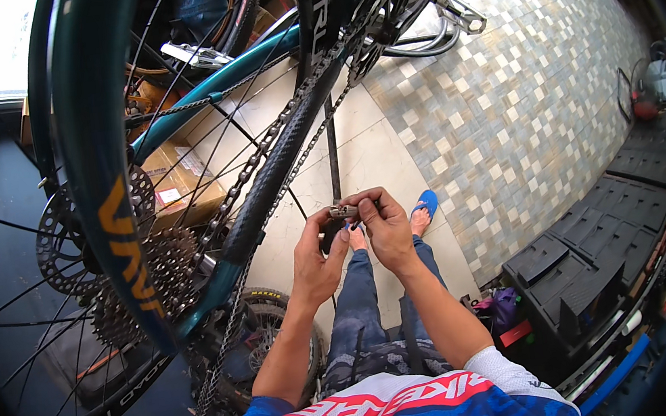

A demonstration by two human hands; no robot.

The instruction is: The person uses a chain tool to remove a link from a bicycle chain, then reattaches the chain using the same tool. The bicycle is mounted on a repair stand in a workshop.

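My left hand and my right hand meet in front of my body. Both are closed, fingertips pinching a small silvery metal part between them; its exact kind is too small to tell. Something dark shows beside the left fingers, partly hidden. Just left of and above the hands stands a teal bicycle frame. Its chain runs along the dark padded chainstay, and a loose chain length hangs below. The cassette and brake disc sit at the rear wheel.
A cardboard box lies on the floor behind the spokes. Another wheel with a knobby tyre is below the frame. Black storage cases line the right side. A crank with a pedal sticks out at the top. Tiles cover the floor.
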